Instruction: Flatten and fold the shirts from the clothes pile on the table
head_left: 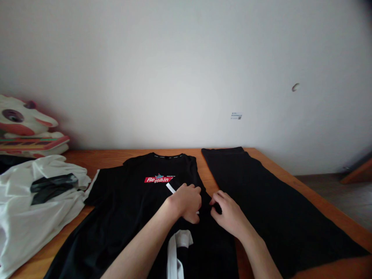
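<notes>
Lengthwise toward the wall (174, 77), black T-shirt (139, 207), collar (167, 157) farthest, right fingers (220, 195) pinching its edge, left fingers' (197, 190) hold unclear.

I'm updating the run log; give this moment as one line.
left hand: on black T-shirt; right hand: at T-shirt's right edge; further right: black garment; far left: white garment; surface: wooden table
</notes>
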Tool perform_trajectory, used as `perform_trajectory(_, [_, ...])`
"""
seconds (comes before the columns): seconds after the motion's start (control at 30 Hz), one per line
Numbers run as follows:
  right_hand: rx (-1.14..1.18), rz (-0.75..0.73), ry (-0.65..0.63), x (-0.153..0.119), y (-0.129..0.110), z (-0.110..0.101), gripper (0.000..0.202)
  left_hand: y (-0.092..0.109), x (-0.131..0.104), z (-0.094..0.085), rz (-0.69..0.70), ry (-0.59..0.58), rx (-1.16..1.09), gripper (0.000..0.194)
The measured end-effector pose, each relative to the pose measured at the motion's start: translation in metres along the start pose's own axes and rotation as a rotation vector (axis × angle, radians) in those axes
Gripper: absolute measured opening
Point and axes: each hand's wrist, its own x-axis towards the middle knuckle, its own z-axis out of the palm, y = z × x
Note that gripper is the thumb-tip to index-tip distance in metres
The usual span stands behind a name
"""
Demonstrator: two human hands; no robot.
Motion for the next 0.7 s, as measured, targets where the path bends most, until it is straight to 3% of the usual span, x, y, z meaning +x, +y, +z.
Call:
perform_trajectory(0.13, [-0.011, -0.001, 0.016, -0.001, -0.003, 0.000, 0.008, -0.006, 0.003, 0.005, -0.048, -0.002, -0.124, 0.024])
perform_trajectory(0.23, [-0.034, 0.015, 0.080, 0.000, -0.001, 0.006, 0.020, -0.019, 0.010, 0.018, -0.125, 0.164, -0.233, 0.037])
perform_trajectory(0.37, [-0.083, 0.008, 0.116, 0.004, 0.005, 0.015, 0.024, -0.033, 0.020, 0.048, -0.220, 0.355, -0.265, 0.034])
perform_trajectory(0.5, [-0.050, -0.004, 0.105, 0.005, 0.009, 0.019, 0.018, -0.041, 0.024, 0.068, -0.516, 0.414, -0.191, 0.050])
perform_trajectory(0.6, [-0.006, -0.002, 0.084, 0.004, 0.009, 0.018, 0.016, -0.053, 0.021, 0.066, -0.755, 0.433, -0.208, 0.038])
perform_trajectory(0.7, [0.016, 0.009, 0.081, 0.003, 0.008, 0.016, 0.012, -0.068, 0.014, 0.058, -0.827, 0.418, -0.284, 0.034])
